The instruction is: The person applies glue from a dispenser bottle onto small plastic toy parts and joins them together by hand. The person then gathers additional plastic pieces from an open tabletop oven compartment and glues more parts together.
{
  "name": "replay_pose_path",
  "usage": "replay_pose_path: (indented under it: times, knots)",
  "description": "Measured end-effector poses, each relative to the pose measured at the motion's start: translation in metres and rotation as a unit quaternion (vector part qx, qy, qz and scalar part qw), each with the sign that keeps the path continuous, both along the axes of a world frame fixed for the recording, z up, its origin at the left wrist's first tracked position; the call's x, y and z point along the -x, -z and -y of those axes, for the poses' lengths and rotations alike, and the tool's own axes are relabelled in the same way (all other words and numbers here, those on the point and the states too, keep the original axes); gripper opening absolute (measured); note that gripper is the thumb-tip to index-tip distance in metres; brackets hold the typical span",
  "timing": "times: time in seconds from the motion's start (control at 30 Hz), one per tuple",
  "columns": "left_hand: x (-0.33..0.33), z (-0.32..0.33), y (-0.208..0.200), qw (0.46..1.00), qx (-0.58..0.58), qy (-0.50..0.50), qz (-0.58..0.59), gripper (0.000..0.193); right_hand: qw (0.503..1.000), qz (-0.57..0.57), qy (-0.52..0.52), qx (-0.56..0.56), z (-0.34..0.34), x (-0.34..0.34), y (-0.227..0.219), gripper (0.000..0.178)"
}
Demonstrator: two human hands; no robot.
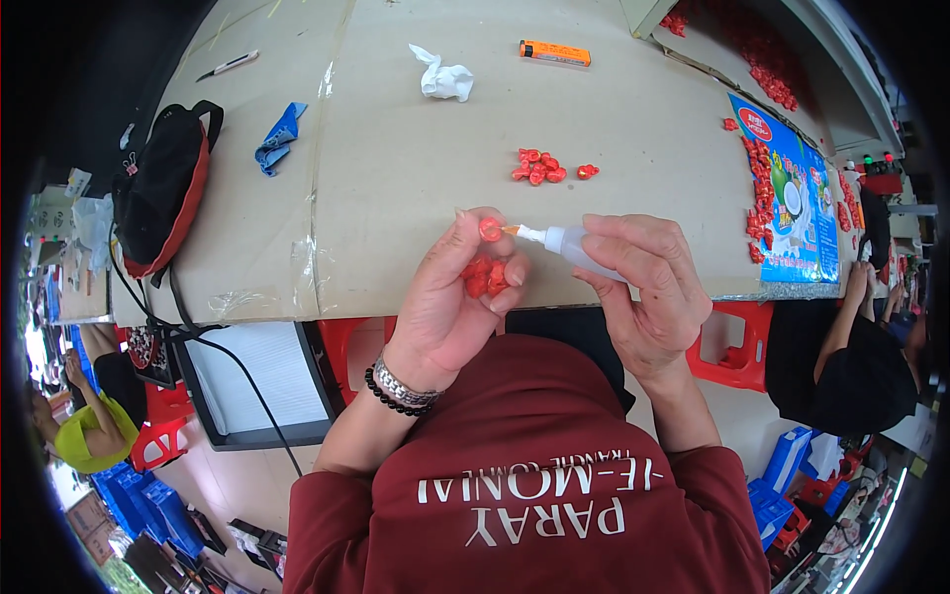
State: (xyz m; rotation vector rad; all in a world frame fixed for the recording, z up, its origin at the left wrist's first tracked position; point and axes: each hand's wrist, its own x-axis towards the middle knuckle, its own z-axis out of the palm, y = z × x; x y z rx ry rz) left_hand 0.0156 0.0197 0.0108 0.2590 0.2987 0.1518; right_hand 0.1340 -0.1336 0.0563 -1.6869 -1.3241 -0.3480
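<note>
Over the table's near edge, my left hand (445, 312) is closed around several small red plastic-looking pieces (485, 276) in its curled fingers. Its thumb and forefinger pinch one more red piece (491, 229). My right hand (653, 292) grips a small translucent white squeeze bottle (574, 245) lying nearly sideways. The bottle's thin orange-tinted nozzle points left and meets the pinched piece, or nearly so; actual contact is too small to tell. Beyond my hands, a small heap of red pieces (537, 166) lies on the table (396, 188), with a single one (589, 171) to its right.
Farther back lie a crumpled white tissue (445, 79), an orange box (554, 52), a blue cloth (280, 139) and a pen (228, 65). A black-and-red bag (168, 188) sits left, with a cable (237, 348) hanging. Red pieces line a blue printed sheet (807, 198) at right, near another person (841, 346).
</note>
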Motion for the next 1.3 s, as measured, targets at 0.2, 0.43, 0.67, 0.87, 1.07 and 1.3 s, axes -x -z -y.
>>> replay_pose_path:
  times: [0.2,0.43,0.67,0.87,1.07,1.3]
  knots:
    - [0.0007,0.0022,-0.0001,1.0,0.007,0.003,-0.012,0.028,1.0,0.006,0.002,0.007,-0.0004,0.0003,-0.0007,0.037]
    - [0.0012,0.0023,0.001,1.0,0.008,0.002,-0.006,0.028,1.0,0.009,0.004,0.004,0.0001,0.0007,-0.0001,0.036]
    - [0.0009,0.0029,0.0019,1.0,-0.002,-0.005,0.006,0.028,1.0,0.005,0.016,-0.014,-0.0004,0.0022,-0.0005,0.037]
    - [0.0017,0.0015,0.0003,0.999,-0.034,-0.031,-0.011,0.028,0.999,-0.005,0.02,-0.03,0.0003,0.0018,-0.0002,0.038]
    - [0.0014,0.0026,-0.0005,0.999,-0.048,-0.022,-0.005,0.024,0.999,-0.005,0.02,-0.031,0.0002,0.0004,0.0025,0.038]
    - [0.0012,0.0033,-0.0008,0.999,-0.038,-0.028,-0.009,0.026,0.999,-0.004,0.022,-0.029,0.0003,-0.0009,0.0048,0.039]
